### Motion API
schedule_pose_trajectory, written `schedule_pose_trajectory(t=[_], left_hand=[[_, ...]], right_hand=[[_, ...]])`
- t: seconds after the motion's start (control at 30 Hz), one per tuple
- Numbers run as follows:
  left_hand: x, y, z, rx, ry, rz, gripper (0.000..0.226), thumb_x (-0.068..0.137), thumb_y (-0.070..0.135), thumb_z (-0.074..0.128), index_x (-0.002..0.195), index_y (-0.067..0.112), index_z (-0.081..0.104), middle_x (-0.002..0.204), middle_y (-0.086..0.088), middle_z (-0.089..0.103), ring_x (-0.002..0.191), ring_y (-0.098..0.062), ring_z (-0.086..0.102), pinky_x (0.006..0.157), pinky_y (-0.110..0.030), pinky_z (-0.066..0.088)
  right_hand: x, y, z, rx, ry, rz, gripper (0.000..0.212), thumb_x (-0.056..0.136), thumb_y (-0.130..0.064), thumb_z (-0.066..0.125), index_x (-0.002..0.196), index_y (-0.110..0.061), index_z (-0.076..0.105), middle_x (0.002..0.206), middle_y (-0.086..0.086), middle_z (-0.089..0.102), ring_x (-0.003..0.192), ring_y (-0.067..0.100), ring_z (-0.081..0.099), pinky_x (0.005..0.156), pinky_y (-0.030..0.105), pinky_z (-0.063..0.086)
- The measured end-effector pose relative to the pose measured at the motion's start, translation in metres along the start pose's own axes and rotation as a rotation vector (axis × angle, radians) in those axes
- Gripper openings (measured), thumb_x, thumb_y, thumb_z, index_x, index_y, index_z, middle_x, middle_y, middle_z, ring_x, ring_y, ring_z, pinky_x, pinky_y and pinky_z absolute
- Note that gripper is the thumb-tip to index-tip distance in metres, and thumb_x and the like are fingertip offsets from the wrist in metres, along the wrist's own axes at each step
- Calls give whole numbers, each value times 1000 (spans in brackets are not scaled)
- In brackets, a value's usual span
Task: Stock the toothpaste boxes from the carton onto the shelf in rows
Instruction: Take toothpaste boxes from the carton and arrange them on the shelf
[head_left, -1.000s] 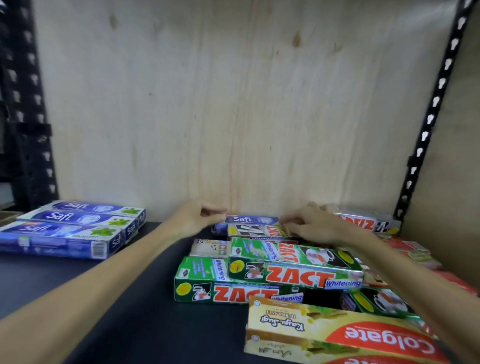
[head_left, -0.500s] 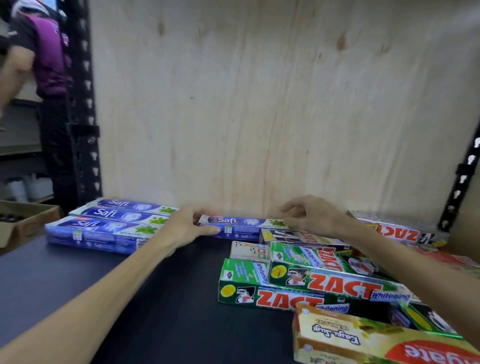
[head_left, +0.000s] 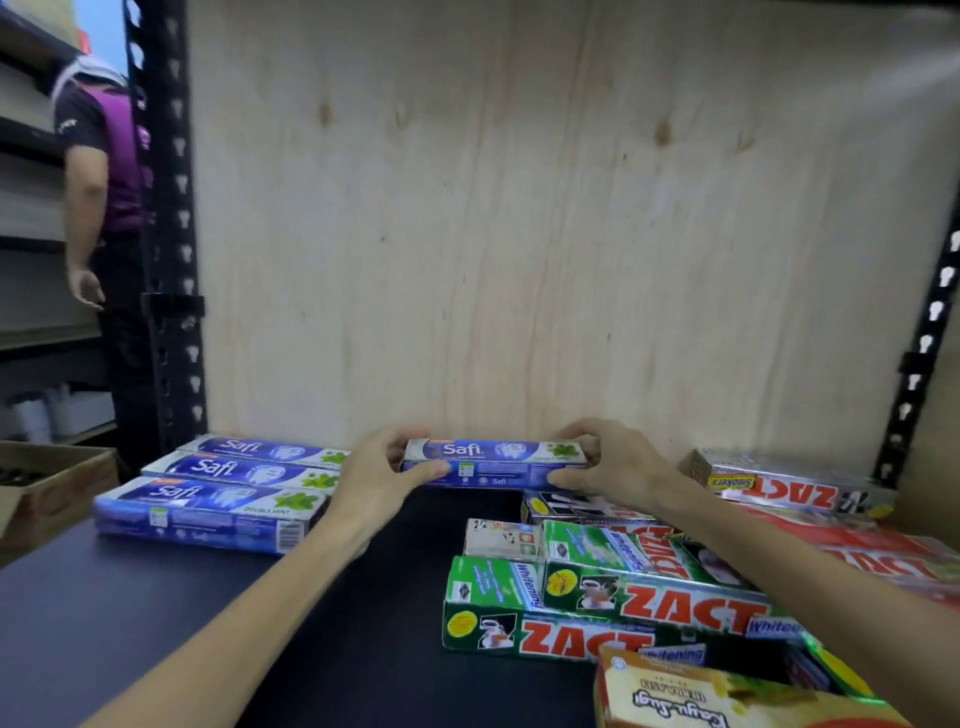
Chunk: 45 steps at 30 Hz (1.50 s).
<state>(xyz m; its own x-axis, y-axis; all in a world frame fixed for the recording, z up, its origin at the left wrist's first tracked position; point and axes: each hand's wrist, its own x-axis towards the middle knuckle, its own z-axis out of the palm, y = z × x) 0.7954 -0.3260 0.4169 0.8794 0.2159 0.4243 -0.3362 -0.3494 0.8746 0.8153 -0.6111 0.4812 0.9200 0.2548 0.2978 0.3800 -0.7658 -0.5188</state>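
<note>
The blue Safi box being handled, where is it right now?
In the head view the blue Safi box sits mid-shelf against the wooden back panel, gripped by the left hand and right hand, just right of the Safi row.

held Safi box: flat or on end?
Flat. Safi box lies lengthwise, logo face up, left hand and right hand gripping its ends.

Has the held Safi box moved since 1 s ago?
Yes. The Safi box, held by left hand and right hand, has moved left off the ZACT pile, toward the Safi row.
</note>
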Motion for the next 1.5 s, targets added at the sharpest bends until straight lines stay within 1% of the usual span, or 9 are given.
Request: schedule_pose_trajectory(t=[0.2, 0.33, 0.53, 0.77, 0.83, 1.07, 1.3, 1.43, 1.5], left_hand=[[-27, 43, 2, -78, 101, 95, 47, 77, 20, 87, 118, 29, 66, 104, 14, 70, 101, -4, 65, 75, -8, 49], [-61, 59, -19, -34, 95, 137, 51, 75, 22, 88, 120, 30, 66, 111, 14, 69, 102, 0, 65, 79, -8, 48], [-121, 75, -97, 55, 76, 61, 56, 74, 28, 88, 125, 32, 65, 114, 14, 68, 108, -2, 64, 78, -10, 50], [-178, 58, -209, 367, 48, -50, 41, 77, 27, 87, 112, 33, 67, 113, 15, 69, 101, -7, 68, 96, -32, 53], [-183, 49, -226, 424, 68, -82, 43, 79, 21, 85, 117, 25, 66, 113, 9, 69, 99, -9, 66, 93, -26, 52], [-172, 23, -245, 491, 137, -180, 54, 91, 22, 74, 138, 7, 51, 129, 0, 60, 110, -12, 54, 86, -21, 35], [-136, 11, -247, 467, 146, -272, 74, 89, 28, 76, 150, 10, 38, 145, -8, 54, 126, -23, 54, 99, -31, 41], [-127, 3, -241, 437, 131, -295, 73, 92, 14, 70, 152, 8, 30, 144, -9, 53, 117, -22, 54, 92, -28, 39], [-125, -1, -240, 444, 130, -297, 75, 91, 10, 71, 153, 8, 28, 146, -10, 51, 124, -25, 53, 96, -30, 39]], right_hand=[[-26, -21, -24, 49, 182, -34, 67, 77, -33, 87, 135, -12, 59, 115, 7, 68, 95, 15, 60, 78, 19, 45], [-57, -36, -41, 88, 205, -84, 68, 70, -37, 90, 130, -16, 64, 90, -12, 58, 81, 5, 57, 62, 12, 41], [-118, -92, -21, 88, 144, -139, 57, 69, -48, 89, 114, -21, 67, 89, -8, 64, 75, 2, 60, 55, 11, 42], [-157, -152, 70, 29, 112, -223, 58, 63, -75, 78, 94, -26, 73, 73, -12, 63, 79, 14, 61, 77, 37, 50], [-157, -164, 101, 14, 102, -250, 60, 64, -79, 72, 94, -28, 72, 77, -13, 63, 85, 17, 59, 80, 38, 48], [-132, -191, 156, 21, 156, -206, 58, 74, -74, 68, 111, -30, 68, 97, -11, 68, 100, 19, 55, 87, 38, 41], [-105, -193, 172, 96, 194, -160, 66, 75, -65, 76, 122, -25, 54, 101, -5, 68, 101, 22, 53, 84, 38, 39], [-96, -189, 181, 223, 118, -86, 75, 69, -61, 82, 121, -24, 43, 100, 2, 65, 105, 25, 53, 88, 40, 43], [-91, -186, 183, 272, 96, -56, 82, 58, -68, 82, 115, -28, 40, 98, 3, 66, 103, 27, 56, 92, 46, 47]])
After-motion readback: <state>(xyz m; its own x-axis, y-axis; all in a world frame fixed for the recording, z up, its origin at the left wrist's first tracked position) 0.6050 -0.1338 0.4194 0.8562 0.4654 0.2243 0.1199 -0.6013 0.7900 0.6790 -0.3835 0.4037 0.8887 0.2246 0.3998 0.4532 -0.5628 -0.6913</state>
